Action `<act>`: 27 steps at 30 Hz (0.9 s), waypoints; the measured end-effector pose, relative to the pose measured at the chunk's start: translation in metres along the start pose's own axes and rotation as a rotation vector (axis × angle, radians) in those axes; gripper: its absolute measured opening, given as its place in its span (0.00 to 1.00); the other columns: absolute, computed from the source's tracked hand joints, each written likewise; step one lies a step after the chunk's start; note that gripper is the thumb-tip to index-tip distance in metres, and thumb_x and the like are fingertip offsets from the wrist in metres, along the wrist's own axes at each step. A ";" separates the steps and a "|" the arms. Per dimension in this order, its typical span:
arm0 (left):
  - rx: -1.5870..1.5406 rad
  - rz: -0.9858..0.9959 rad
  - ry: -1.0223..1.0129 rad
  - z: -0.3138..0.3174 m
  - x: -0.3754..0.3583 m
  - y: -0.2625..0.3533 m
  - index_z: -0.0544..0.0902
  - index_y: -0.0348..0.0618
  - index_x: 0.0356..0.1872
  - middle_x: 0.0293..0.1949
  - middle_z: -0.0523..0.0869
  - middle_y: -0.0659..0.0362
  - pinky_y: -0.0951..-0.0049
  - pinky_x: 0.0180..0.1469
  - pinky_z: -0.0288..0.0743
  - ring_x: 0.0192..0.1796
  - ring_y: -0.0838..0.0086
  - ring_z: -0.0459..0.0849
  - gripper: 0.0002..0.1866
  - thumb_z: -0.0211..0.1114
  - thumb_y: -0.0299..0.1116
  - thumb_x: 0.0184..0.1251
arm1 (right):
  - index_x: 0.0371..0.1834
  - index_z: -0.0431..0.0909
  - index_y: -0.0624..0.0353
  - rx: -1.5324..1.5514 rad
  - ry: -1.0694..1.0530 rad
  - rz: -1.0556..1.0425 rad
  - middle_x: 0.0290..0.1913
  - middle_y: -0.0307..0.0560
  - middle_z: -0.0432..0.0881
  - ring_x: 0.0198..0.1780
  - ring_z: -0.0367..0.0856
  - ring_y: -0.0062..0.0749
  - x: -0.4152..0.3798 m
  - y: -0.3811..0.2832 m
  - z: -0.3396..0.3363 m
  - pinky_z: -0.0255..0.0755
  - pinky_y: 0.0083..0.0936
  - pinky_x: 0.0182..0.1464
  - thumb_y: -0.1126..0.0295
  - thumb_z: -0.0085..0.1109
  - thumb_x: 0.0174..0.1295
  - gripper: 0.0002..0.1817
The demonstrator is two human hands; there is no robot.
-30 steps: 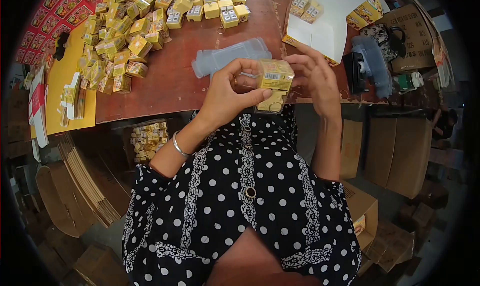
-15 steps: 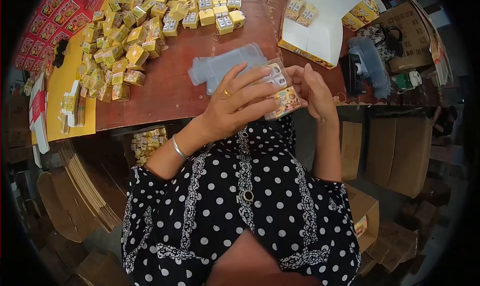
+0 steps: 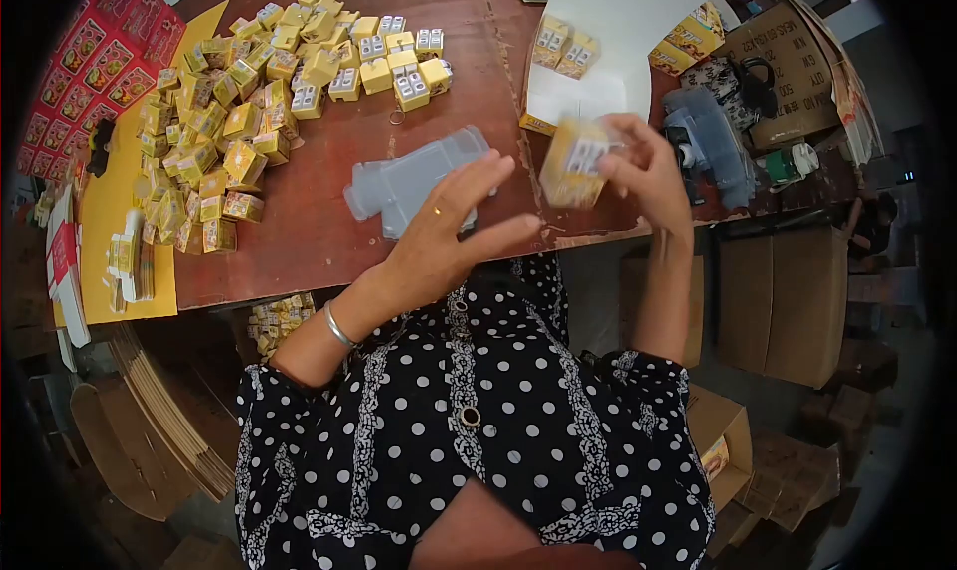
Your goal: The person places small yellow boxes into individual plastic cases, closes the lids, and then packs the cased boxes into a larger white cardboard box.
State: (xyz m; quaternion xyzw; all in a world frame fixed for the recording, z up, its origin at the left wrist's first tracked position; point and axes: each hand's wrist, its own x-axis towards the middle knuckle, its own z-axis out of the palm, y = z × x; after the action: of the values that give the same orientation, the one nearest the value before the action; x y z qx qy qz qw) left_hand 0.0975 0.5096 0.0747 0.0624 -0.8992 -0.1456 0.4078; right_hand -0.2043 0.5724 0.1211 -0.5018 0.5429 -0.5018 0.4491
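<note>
My right hand (image 3: 653, 176) grips a clear plastic pack (image 3: 576, 171) of small yellow printed blocks with white tops, blurred by motion, near the table's front edge. My left hand (image 3: 434, 226) is apart from it, fingers stretched out and holding nothing. Beneath and beyond the left fingers lie flat translucent plastic sheets (image 3: 411, 183) shaped like unfolded boxes. Past the right hand, an open white-lined carton (image 3: 590, 94) contains a couple of similar packs (image 3: 565, 50).
A heap of small yellow blocks (image 3: 234, 122) covers the table's left side, partly on a yellow sheet (image 3: 164, 291). Pink printed sheets (image 3: 90, 77) stand at far left. On the right are a yellow printed box (image 3: 688, 40), a brown carton (image 3: 793, 67) and clear plastic pieces (image 3: 723, 151).
The pack has left my left hand and moved right in my right hand, towards the open carton. My left fingers have come off it. The whole view has shifted slightly.
</note>
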 end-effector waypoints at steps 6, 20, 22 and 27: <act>-0.361 -0.439 -0.113 0.014 0.031 -0.069 0.66 0.44 0.75 0.72 0.70 0.41 0.55 0.73 0.69 0.73 0.47 0.71 0.41 0.73 0.24 0.58 | 0.59 0.74 0.66 -0.574 0.577 -0.139 0.54 0.52 0.85 0.43 0.88 0.27 0.071 0.049 -0.079 0.81 0.26 0.42 0.70 0.75 0.59 0.28; -0.445 -0.592 -0.172 0.160 0.119 -0.217 0.61 0.31 0.72 0.69 0.72 0.36 0.60 0.73 0.68 0.72 0.45 0.71 0.43 0.74 0.27 0.56 | 0.67 0.71 0.70 -0.685 0.658 -0.075 0.58 0.60 0.85 0.53 0.89 0.41 0.157 0.144 -0.105 0.81 0.29 0.54 0.71 0.66 0.67 0.27; -0.455 -0.572 -0.140 0.166 0.116 -0.219 0.61 0.31 0.71 0.68 0.72 0.36 0.59 0.72 0.68 0.72 0.45 0.71 0.43 0.75 0.28 0.56 | 0.69 0.70 0.70 -0.567 0.631 -0.124 0.58 0.61 0.84 0.55 0.88 0.41 0.156 0.151 -0.105 0.80 0.30 0.56 0.72 0.65 0.67 0.28; -0.372 -0.548 -0.072 0.100 0.110 -0.175 0.61 0.32 0.73 0.67 0.74 0.35 0.56 0.70 0.70 0.71 0.45 0.73 0.44 0.76 0.36 0.61 | 0.72 0.67 0.69 -0.794 0.748 -0.168 0.61 0.63 0.82 0.64 0.82 0.43 0.130 0.133 -0.102 0.75 0.33 0.63 0.75 0.61 0.70 0.28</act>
State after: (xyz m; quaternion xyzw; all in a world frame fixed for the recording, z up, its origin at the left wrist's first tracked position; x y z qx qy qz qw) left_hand -0.0519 0.3388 0.0363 0.2212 -0.8207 -0.4138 0.3260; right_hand -0.3300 0.4512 -0.0001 -0.4616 0.7713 -0.4365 -0.0398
